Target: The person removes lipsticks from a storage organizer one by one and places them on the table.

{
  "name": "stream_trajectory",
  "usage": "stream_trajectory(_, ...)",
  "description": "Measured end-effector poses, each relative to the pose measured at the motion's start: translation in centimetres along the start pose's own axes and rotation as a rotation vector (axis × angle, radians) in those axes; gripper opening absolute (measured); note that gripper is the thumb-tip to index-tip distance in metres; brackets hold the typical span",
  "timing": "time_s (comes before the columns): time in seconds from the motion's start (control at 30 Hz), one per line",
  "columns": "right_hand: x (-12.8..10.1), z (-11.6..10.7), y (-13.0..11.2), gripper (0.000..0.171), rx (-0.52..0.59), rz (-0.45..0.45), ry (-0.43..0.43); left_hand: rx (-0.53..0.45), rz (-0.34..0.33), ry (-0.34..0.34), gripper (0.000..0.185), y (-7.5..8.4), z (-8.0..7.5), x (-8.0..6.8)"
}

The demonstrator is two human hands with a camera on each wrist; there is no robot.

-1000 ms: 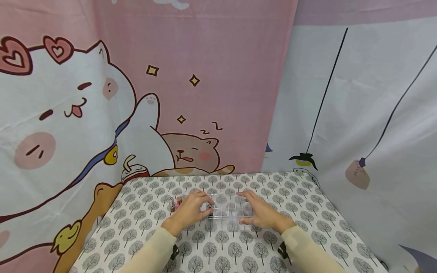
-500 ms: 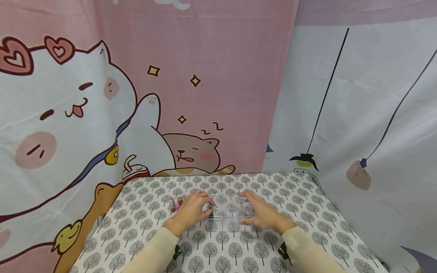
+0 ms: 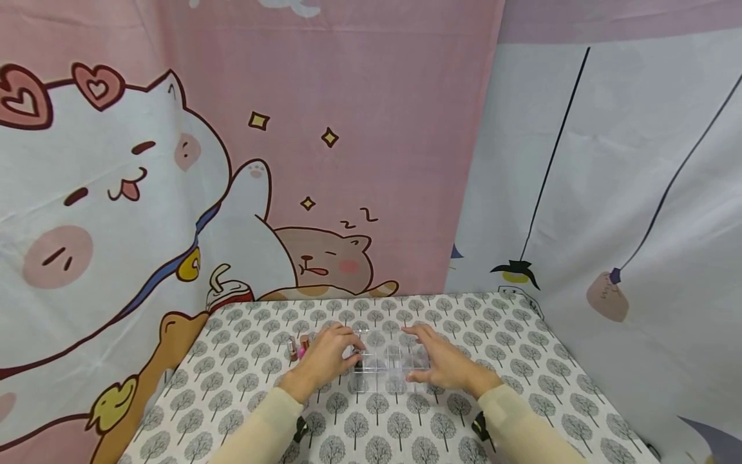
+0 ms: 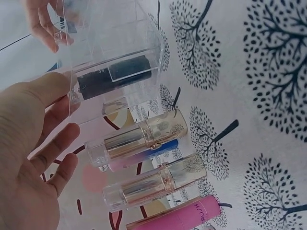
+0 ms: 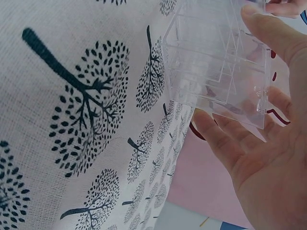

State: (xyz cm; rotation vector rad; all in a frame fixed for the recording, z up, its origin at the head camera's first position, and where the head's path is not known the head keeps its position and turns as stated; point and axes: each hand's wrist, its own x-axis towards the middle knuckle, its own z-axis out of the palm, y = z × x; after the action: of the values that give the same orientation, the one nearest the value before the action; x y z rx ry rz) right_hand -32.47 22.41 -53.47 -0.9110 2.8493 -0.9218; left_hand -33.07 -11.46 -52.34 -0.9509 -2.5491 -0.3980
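A clear compartment organizer (image 3: 391, 370) stands on the tree-print cloth between both hands. One black lipstick tube (image 4: 115, 76) is in its left end compartment. My left hand (image 3: 324, 354) holds that end, thumb and index finger close together at the rim beside the black tube. At the other end, my right hand (image 3: 446, 361) has its thumb on the near side and its fingers (image 5: 223, 134) round the far side. Left of the organizer stand lipsticks: two gold ones with clear caps, a front one (image 4: 158, 184) and another (image 4: 139, 134), plus a pink tube (image 4: 182, 213).
A blue-and-pink tube (image 4: 144, 155) shows behind the gold lipsticks. The table cloth (image 3: 400, 425) reaches back to a pink cartoon curtain (image 3: 377, 161). A white curtain (image 3: 626, 193) hangs along the right side.
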Motion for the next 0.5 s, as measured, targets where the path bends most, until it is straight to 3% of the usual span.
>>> stream_trajectory(0.5, 0.09, -0.02, 0.00, 0.106, -0.007, 0.019, -0.006, -0.096, 0.031, 0.082, 0.019, 0.36, -0.79, 0.09)
